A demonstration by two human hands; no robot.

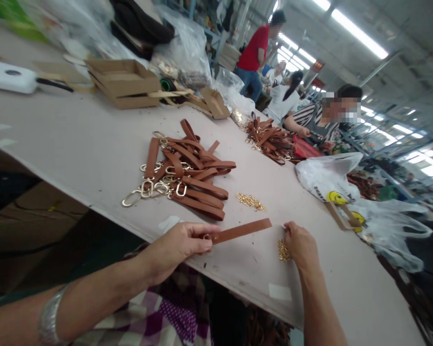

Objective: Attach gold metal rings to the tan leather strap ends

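My left hand (185, 247) pinches one end of a brown leather strap (243, 230), near a small metal ring; the strap's other end points right over the table. Beside a small pile of gold metal pieces (283, 251) is my right hand (300, 245), its fingers drawn together at the tips; whatever they may hold is too small to make out. A second scatter of gold pieces (250, 202) lies beyond the strap. Further back left sits a heap of brown straps (198, 168) with gold rings and clasps.
Cardboard trays (122, 84) and plastic bags line the table's far side. Another heap of straps (270, 139) lies near a person in stripes (310, 117). White plastic bags (324, 178) and a small box (342, 216) are at the right. The near table edge (130, 222) runs diagonally.
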